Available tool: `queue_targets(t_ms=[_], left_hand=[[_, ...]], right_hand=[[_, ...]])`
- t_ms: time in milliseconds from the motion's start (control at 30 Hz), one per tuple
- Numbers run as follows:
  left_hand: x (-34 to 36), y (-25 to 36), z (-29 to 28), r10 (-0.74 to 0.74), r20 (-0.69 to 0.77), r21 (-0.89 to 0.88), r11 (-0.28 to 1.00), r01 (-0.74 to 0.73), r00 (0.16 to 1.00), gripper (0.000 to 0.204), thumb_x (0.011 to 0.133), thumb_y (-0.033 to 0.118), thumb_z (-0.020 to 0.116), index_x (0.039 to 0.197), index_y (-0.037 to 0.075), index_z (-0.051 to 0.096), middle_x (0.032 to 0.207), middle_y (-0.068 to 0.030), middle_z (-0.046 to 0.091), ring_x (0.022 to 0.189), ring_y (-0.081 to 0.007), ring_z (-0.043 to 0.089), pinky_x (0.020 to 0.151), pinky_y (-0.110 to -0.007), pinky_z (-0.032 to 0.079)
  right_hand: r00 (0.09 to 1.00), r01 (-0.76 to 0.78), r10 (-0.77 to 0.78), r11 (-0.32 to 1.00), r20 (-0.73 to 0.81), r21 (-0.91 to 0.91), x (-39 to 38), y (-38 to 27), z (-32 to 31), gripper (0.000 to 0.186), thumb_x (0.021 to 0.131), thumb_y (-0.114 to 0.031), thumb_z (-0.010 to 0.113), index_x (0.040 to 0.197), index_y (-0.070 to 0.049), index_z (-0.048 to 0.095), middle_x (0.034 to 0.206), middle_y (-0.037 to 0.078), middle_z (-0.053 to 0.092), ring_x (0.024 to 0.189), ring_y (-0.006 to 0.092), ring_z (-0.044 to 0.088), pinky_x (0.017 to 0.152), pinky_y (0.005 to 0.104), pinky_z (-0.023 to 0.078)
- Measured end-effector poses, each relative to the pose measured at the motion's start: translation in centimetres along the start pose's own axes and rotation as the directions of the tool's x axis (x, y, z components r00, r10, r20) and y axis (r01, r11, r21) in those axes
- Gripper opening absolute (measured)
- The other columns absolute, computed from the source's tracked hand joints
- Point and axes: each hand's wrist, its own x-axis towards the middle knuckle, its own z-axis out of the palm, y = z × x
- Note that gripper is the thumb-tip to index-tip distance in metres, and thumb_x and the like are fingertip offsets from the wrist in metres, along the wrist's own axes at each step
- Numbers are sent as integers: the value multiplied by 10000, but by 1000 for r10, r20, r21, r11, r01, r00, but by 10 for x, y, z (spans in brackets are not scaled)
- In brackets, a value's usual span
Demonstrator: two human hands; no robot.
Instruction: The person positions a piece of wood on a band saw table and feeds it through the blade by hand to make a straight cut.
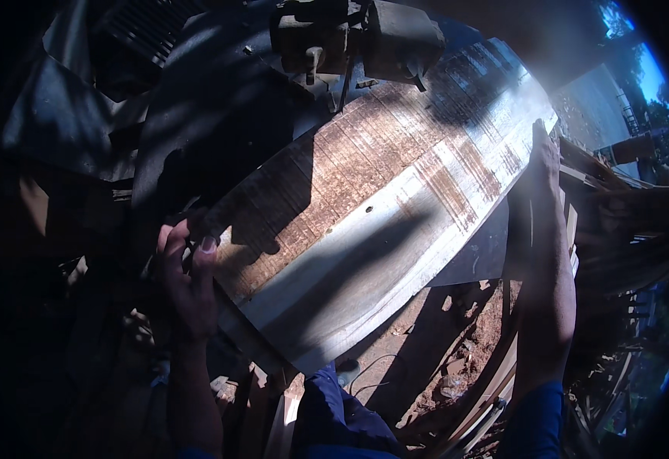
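Observation:
A wide wooden board (350, 199) lies slantwise across a dark flat worktable (189, 99), rough brown along its far side and smoother and paler along its near side. A small dark hole shows near its middle. At the board's left end is my left hand (189, 268), its thumb on top and its fingers curled at the corner. My right hand (545, 149) grips the board's right edge near the far end; glare blurs it and its fingers are partly hidden. Just beyond the board's far edge stands a dark machine head (357, 38) with metal fittings.
Offcuts and long wood strips (495, 398) lie on the ground at the lower right, among reddish debris (457, 375). A crumpled grey sheet (59, 115) hangs at the far left. More stacked wood (610, 172) stands at the right. Strong shadows cross the scene.

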Motion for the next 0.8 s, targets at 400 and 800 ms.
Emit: queue_targets(t_ms=[400, 800], left_hand=[[0, 8, 5, 6, -21, 22, 1000, -6, 1000, 306, 977, 237, 560, 1199, 27, 576, 1093, -100, 527, 1049, -201, 544, 872, -343, 452], [4, -2, 0, -9, -14, 67, 998, 10, 1000, 313, 983, 225, 543, 1217, 20, 578, 1134, -109, 577, 1141, -237, 528, 1020, -372, 375]], right_hand=[[1000, -9, 9, 1000, 1, 6, -2, 4, -1, 601, 1017, -491, 434, 1152, 58, 641, 1048, 178, 695, 957, 255, 651, 836, 382, 476], [1000, -30, 30, 999, 8, 40, -2, -8, -11, 588, 1016, -483, 445, 1158, 53, 644, 1045, 156, 703, 949, 230, 658, 832, 365, 484]])
